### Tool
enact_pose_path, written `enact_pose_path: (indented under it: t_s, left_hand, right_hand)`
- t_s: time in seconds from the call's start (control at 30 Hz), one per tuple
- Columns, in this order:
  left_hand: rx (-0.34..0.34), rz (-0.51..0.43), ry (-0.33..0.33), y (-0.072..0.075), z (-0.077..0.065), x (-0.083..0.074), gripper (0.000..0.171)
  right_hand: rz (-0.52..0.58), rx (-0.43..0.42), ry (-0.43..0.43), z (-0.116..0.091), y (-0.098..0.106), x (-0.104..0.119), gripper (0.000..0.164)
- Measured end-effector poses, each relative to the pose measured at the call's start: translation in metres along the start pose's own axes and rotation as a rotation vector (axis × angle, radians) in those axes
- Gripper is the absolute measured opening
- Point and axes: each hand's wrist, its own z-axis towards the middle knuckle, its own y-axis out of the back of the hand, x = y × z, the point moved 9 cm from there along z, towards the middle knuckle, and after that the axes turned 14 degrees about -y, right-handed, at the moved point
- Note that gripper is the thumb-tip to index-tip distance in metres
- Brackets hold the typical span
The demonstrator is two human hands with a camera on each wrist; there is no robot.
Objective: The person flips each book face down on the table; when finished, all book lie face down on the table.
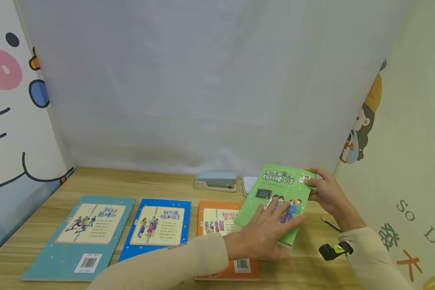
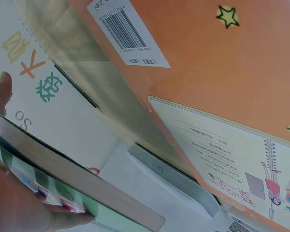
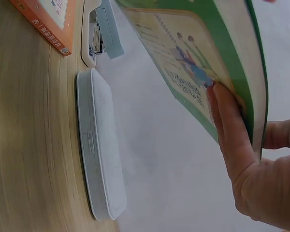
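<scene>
A green book point(image 1: 253, 205) with a cartoon cover is held tilted above the right side of the table. My right hand point(image 1: 328, 191) pinches its upper right edge, thumb on the front cover and fingers behind, as the right wrist view shows. My left hand point(image 1: 266, 235) lies across the lower front cover with its fingers spread and straight. In the left wrist view, the fingers point(image 2: 70, 220) rest against that cover, and the page edges point(image 2: 82, 179) face the camera. An orange book point(image 1: 210, 207) lies on the table, partly hidden by my left hand and forearm.
A blue book point(image 1: 177, 207) and a teal book point(image 1: 121, 213) lie flat to the left. Behind them stand a blue-grey stapler point(image 1: 217, 181) and a pale tin case point(image 3: 104, 145). A pencil point(image 1: 330, 224) lies at right; a white curtain point(image 1: 203, 100) hangs at the back.
</scene>
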Motion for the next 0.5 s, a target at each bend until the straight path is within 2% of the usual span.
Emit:
enact_pose_path:
  t_s: [0.17, 0.23, 0.3, 0.4, 0.5]
  left_hand:
    - [-0.066, 0.117, -0.024, 0.009, -0.001, 0.0, 0.083]
    - [-0.081, 0.136, -0.044, 0.015, -0.001, 0.0, 0.075]
    - [-0.085, 0.096, -0.046, 0.019, 0.0, 0.001, 0.069]
    - [-0.098, 0.018, -0.033, 0.025, 0.0, 0.004, 0.068]
    - [-0.142, -0.028, -0.014, 0.033, -0.001, 0.009, 0.066]
  right_hand:
    - [0.018, -0.022, 0.003, 0.0, -0.003, 0.002, 0.036]
    - [0.025, -0.031, 0.006, -0.001, -0.003, 0.004, 0.036]
    - [0.032, -0.037, 0.011, -0.002, -0.003, 0.005, 0.036]
    - [0.044, -0.042, 0.016, -0.003, -0.002, 0.006, 0.034]
    - [0.044, -0.042, 0.026, -0.003, -0.003, 0.007, 0.031]
